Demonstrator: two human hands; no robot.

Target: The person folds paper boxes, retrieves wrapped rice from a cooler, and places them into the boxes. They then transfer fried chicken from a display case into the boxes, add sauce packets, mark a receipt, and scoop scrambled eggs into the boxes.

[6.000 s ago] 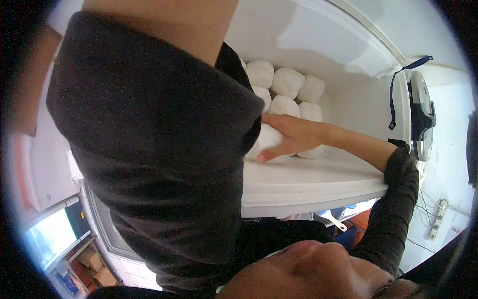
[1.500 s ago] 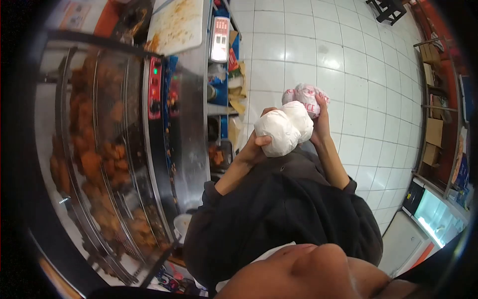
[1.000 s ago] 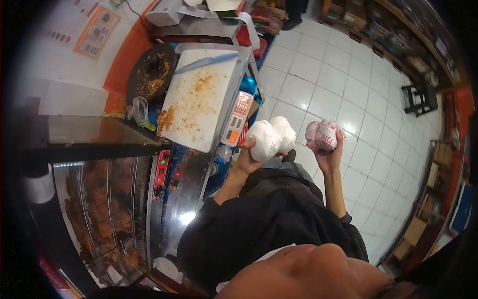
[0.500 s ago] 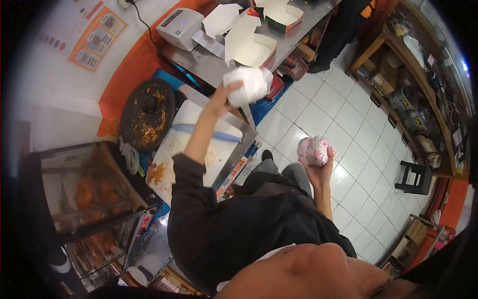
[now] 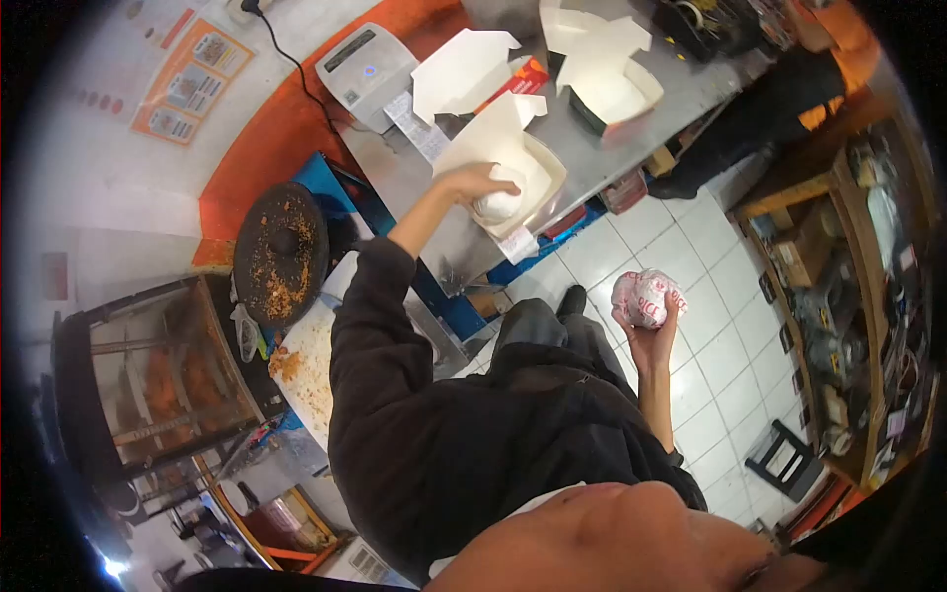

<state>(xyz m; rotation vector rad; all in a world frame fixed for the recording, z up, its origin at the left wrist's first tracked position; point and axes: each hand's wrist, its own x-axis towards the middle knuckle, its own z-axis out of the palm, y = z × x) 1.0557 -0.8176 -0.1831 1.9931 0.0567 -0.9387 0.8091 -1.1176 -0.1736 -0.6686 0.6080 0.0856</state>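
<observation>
My left hand [image 5: 475,185] is closed over a white wrapped round bundle [image 5: 498,205], which sits inside an open white box [image 5: 546,178] on the metal counter. A white paper slip [image 5: 517,244] hangs at the box's near corner. My right hand [image 5: 651,345] holds a bundle wrapped in white paper with red print [image 5: 648,298] from below, above the tiled floor.
More open boxes [image 5: 617,97] and a white printer [image 5: 367,74] stand on the counter [image 5: 395,168]. To the left are a stone mortar [image 5: 281,255], a cutting board [image 5: 308,370] and a glass case [image 5: 168,375]. Another person [image 5: 760,123] stands beyond the counter. Wooden shelves [image 5: 848,296] line the right.
My left hand has moved the white bundle up and right, from in front of the counter into the box. The view has shifted toward the counter. My right hand still holds its bundle.
</observation>
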